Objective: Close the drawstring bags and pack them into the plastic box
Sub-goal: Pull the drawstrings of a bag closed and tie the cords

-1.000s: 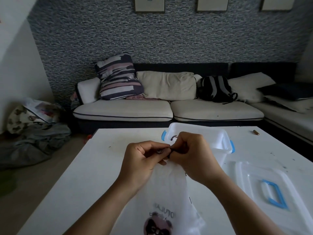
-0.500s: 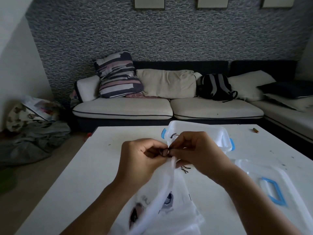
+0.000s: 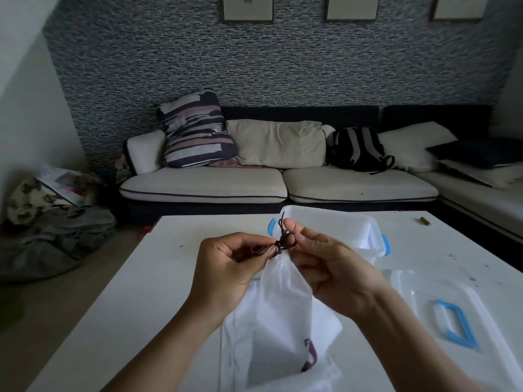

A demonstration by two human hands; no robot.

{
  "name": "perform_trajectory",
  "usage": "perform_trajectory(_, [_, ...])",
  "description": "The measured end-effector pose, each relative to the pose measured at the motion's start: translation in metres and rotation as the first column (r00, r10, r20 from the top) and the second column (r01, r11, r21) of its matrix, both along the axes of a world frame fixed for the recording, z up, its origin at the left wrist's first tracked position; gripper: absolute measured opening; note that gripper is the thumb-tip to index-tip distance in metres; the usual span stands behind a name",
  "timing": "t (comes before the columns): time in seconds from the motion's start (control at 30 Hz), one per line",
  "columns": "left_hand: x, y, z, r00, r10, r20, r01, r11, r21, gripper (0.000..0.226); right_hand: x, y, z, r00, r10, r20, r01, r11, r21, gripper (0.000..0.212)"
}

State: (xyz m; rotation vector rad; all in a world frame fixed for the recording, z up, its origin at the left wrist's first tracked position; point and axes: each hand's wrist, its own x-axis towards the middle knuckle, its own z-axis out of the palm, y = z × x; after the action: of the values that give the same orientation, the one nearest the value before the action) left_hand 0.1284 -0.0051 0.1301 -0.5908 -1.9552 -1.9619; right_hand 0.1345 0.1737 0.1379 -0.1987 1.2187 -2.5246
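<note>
- The left hand is pinching the gathered neck of the white drawstring bag, fingers curled around it, holding it above the bench.
- The right hand is gripping the dark cord between thumb and forefinger.
- Pulling the cord away from the neck while the left hand is anchoring should be cinching it evenly.
- The plastic box is standing open just behind the hands, its lid lying to the right.
</note>
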Motion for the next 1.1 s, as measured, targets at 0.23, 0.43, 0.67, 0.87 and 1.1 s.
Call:
perform_trajectory(0.23, [0.001,0.0,-0.004,0.996,-0.017,-0.09,0.009,0.996,-0.089,0.021,0.007,0.005,0.012,0.994,0.036,-0.1,0.008,0.911,0.413,0.042])
perform_trajectory(0.43, [0.001,0.0,-0.009,0.996,-0.034,-0.082,0.02,0.984,-0.176,0.036,0.005,0.006,0.01,0.938,0.036,-0.345,0.236,0.662,0.711,0.008])
perform_trajectory(0.67, [-0.003,0.004,-0.002,0.939,-0.149,0.311,0.146,0.989,0.035,0.008,0.007,0.012,0.015,0.784,0.151,-0.602,0.521,0.368,0.77,0.006])
perform_trajectory(0.87, [-0.009,0.001,-0.001,0.881,-0.225,0.417,0.189,0.974,0.125,0.011,0.0,0.011,0.006,0.6,0.264,-0.755,0.729,0.209,0.652,0.009])
perform_trajectory(1.1, [-0.015,-0.018,-0.001,0.941,-0.232,0.244,0.23,0.972,0.04,0.022,-0.009,0.019,-0.008,0.821,-0.03,-0.569,0.421,0.704,0.571,0.016])
